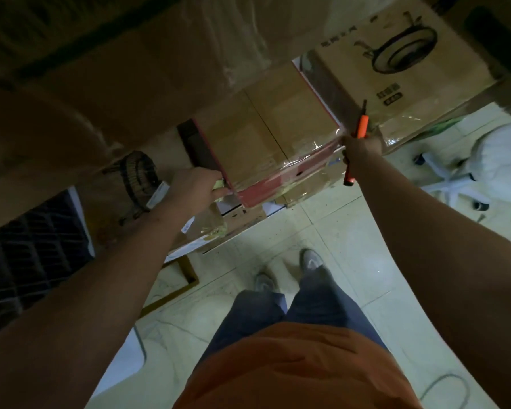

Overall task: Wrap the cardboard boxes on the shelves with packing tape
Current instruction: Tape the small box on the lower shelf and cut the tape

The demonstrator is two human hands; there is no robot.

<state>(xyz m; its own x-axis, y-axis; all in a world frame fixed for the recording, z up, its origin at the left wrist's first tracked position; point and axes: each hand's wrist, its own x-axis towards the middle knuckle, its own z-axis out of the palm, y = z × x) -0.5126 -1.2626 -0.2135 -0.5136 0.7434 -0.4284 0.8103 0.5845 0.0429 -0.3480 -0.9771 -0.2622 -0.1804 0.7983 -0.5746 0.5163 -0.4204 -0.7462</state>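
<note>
Box: cardboard box (266,137) on shelf at 12 o'clock | left hand (194,187) clasps its 9 o'clock corner, steadying | right hand (362,149) grips orange tape dispenser (357,143) at 3 o'clock, pulling clear tape (310,160) taut across front.

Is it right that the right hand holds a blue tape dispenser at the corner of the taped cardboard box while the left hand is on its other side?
Not quite: in the head view the tape dispenser in the right hand is orange, not blue. The left hand is indeed on the other side of the taped cardboard box.
</note>
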